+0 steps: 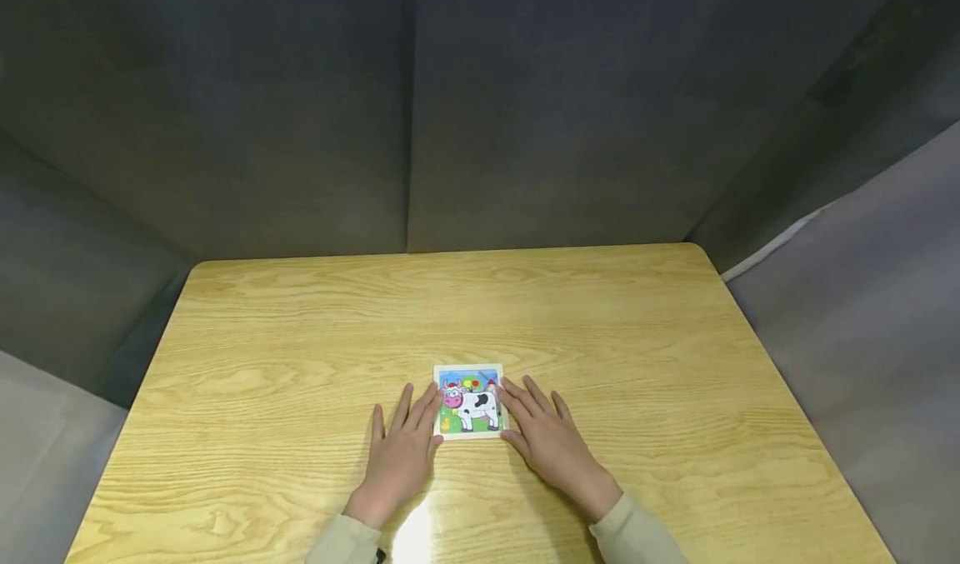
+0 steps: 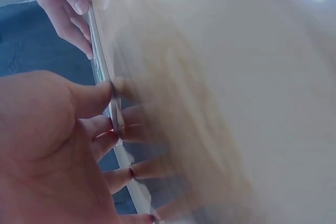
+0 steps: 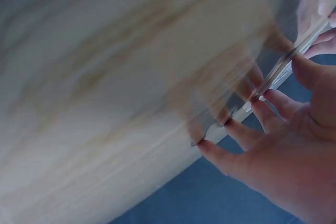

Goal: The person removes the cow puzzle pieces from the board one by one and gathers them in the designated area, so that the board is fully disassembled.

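A small square jigsaw puzzle [image 1: 471, 406] lies flat on the wooden table, its pieces showing a black-and-white cow inside a white frame. Along its left side rests my left hand [image 1: 401, 456], fingers straight and spread, with the forefinger and thumb at the frame's edge. My right hand [image 1: 553, 446] mirrors it on the right side, fingertips touching that edge and the thumb near the lower corner. In both wrist views the puzzle appears only as a thin edge-on strip beside the fingertips, so its picture cannot be made out there.
The light wood table [image 1: 300, 322] has rounded far corners and a glossy, reflective top. Dark grey curtains [image 1: 300, 131] hang behind it, and paler cloth [image 1: 862, 314] hangs at the right. A bright light reflection shows between the forearms.
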`<state>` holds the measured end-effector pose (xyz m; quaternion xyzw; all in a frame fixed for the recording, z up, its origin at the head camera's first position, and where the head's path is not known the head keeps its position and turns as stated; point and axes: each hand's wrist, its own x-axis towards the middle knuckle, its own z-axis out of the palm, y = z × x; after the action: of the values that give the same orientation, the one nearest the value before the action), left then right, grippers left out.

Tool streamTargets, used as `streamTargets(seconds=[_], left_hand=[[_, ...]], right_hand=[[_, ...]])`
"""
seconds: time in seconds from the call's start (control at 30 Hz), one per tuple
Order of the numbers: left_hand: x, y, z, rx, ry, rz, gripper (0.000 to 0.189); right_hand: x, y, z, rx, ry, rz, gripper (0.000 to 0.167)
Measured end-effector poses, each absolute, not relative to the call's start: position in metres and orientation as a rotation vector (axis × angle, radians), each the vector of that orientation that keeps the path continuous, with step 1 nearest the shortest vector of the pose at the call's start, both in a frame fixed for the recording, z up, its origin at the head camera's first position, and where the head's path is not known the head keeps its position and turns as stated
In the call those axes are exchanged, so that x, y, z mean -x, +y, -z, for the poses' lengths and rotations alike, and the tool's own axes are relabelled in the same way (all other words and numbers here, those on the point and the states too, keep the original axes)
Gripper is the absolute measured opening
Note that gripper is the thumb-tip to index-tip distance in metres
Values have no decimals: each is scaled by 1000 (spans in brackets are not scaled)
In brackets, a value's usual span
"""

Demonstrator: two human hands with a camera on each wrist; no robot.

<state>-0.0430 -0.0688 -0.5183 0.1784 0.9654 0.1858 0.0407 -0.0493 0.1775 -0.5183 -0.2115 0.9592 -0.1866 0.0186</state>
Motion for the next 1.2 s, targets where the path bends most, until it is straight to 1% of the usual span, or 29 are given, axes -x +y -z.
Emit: streamTargets(seconds=[0.2,0.43,0.63,0.87,1.07,1.2], left_hand=[[43,-68,519,-549,2965,-574,58],[41,-68,521,-565,2976,-609,57],[41,-66,519,-627,2995,-629,57],[39,-63,518,-630,2970,-633,54],[39,-63,518,-619,2960,-661,52],[40,-63,519,-624,2956,-651,51]], right_hand=[[57,179,511,652,2959,638,56],[77,173,500,664,2971,713,35],[104,150,498,641,2893,922,21],[127,118,502,573,2766,1033,18],[134,104,503,575,2792,1044,13],[136,101,504,548,2809,1017,13]])
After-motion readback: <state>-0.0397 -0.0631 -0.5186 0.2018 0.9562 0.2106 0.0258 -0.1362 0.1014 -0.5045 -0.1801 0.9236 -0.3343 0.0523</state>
